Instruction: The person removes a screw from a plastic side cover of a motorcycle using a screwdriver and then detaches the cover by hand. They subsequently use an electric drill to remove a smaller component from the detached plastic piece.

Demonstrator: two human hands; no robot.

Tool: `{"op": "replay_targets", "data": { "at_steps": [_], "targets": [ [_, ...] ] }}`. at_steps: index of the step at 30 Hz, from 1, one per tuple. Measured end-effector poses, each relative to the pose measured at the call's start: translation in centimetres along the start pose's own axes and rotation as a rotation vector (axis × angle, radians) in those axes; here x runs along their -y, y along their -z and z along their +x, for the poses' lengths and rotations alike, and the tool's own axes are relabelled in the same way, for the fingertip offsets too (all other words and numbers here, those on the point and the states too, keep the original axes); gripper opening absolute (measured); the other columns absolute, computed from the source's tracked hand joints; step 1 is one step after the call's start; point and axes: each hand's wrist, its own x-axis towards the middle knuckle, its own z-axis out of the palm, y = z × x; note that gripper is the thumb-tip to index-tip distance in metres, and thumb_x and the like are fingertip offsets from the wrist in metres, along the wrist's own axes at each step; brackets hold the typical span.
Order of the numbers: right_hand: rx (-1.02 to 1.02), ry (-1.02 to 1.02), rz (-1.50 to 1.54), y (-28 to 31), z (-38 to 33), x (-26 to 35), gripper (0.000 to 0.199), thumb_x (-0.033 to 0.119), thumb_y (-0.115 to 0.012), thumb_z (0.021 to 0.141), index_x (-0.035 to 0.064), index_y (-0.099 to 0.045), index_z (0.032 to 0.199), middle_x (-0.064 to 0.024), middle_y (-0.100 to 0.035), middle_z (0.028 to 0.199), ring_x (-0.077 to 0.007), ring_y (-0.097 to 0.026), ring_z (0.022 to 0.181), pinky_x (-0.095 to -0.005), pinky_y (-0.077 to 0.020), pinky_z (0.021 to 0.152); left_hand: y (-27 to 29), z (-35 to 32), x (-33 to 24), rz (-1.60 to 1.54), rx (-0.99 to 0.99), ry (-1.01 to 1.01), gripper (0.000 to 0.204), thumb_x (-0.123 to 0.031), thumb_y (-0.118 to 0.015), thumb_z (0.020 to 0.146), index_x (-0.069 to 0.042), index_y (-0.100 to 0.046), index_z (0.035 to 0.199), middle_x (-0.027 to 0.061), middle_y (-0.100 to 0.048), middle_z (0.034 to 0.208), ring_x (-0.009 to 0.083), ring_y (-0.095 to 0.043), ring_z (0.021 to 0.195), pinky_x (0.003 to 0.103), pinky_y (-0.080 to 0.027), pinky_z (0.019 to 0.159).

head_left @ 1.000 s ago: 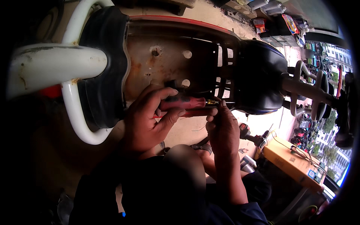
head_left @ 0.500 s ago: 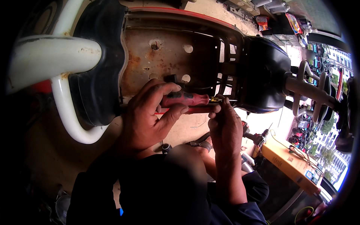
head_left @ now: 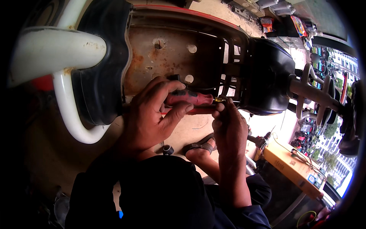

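Note:
My left hand is closed round the red and black handle of a screwdriver. The tool lies level, its shaft pointing right. At the shaft, the thumb and fingertips of my right hand pinch a small yellow, brass-looking piece; its exact kind is too small to tell. Both hands are over the near edge of an open metal frame, brown and rusty inside with a red rim and round holes. A small black block shows beside my left fingers.
Thick white tubes and a black cover bound the frame on the left; a glossy black cover bounds it on the right. A power drill is beside a cardboard box carrying a cable. A small dark cylinder stands on the floor.
Both hands keep their grips, and the screwdriver stays nearly in place, a touch farther right. The view has shifted slightly, showing more of my sandalled foot.

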Motion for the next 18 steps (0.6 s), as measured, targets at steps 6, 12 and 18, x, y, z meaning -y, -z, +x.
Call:
{"op": "replay_targets", "data": {
  "at_steps": [6,12,18],
  "targets": [
    [-0.008,-0.028,-0.019,-0.3,-0.1,0.5,0.025,0.026,-0.057,0.109,0.0041,-0.069,0.106,-0.0045,-0.074,0.090,-0.0116,-0.068,0.076,-0.0210,-0.0452,0.058,-0.2,0.0,0.2,-0.071,-0.013,0.025,0.036,-0.013,-0.081,0.091,0.000,-0.064,0.120,0.0120,-0.066,0.105,0.0197,-0.069,0.087,0.029,-0.055,0.063],
    [0.033,-0.050,0.006,0.2,-0.1,0.6,0.025,0.022,-0.055,0.110,0.0008,-0.067,0.116,-0.0025,-0.070,0.090,-0.0100,-0.065,0.076,-0.0185,-0.0443,0.059,-0.3,0.4,-0.1,-0.032,-0.016,0.037,0.033,-0.012,-0.080,0.092,-0.001,-0.067,0.120,0.0074,-0.069,0.102,0.0082,-0.064,0.078,0.021,-0.045,0.058],
    [0.063,-0.090,0.128,0.4,0.2,0.7,0.023,0.019,-0.056,0.109,0.0014,-0.065,0.122,0.0000,-0.063,0.085,-0.0086,-0.058,0.072,-0.0169,-0.0416,0.056,-0.8,0.3,-0.2,-0.062,0.008,0.065,0.033,-0.013,-0.079,0.093,0.001,-0.066,0.120,0.0103,-0.072,0.101,0.0162,-0.071,0.081,0.026,-0.052,0.064]
  ]
}}
